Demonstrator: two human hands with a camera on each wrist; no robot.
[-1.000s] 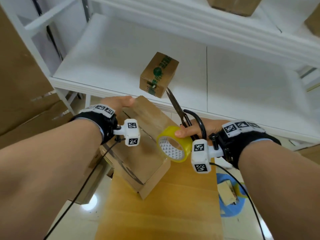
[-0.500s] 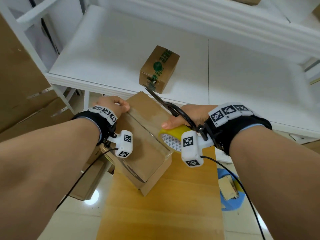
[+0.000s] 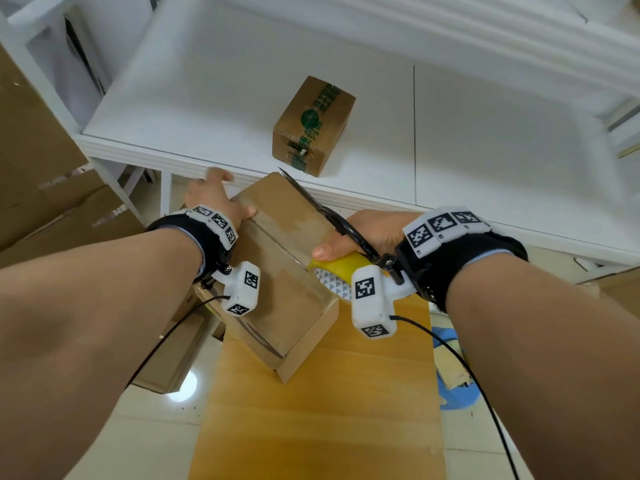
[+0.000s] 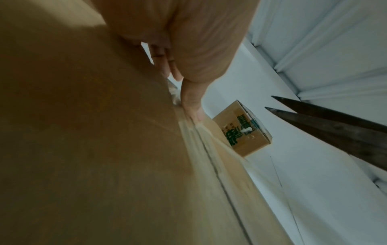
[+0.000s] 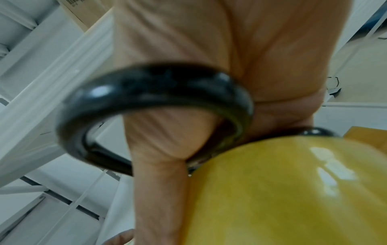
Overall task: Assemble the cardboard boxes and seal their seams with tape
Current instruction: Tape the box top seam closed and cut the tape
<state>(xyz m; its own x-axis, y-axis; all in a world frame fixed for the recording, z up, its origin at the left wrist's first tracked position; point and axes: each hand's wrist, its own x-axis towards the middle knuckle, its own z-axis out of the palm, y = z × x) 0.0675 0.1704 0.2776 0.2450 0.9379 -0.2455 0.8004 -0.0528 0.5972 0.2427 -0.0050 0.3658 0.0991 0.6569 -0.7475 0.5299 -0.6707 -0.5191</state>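
A brown cardboard box lies slantwise on the wooden table, with clear tape along its top seam. My left hand is at the box's far end. Its thumb presses the tape end on top, and its fingers reach straight past the edge. My right hand grips a yellow tape roll against the box's right edge. It also holds black scissors. The thumb passes through one scissor handle loop, and the blades, slightly parted, point over the box.
A small box sealed with green printed tape stands on the white shelf just beyond the table. Flat cardboard stacks fill the left. More cardboard lies on the floor under my left arm, and a blue item at right.
My right hand brought the tape roll down to the box's right edge and tipped the scissors low over the box. My left hand's fingers stretched out past the far end.
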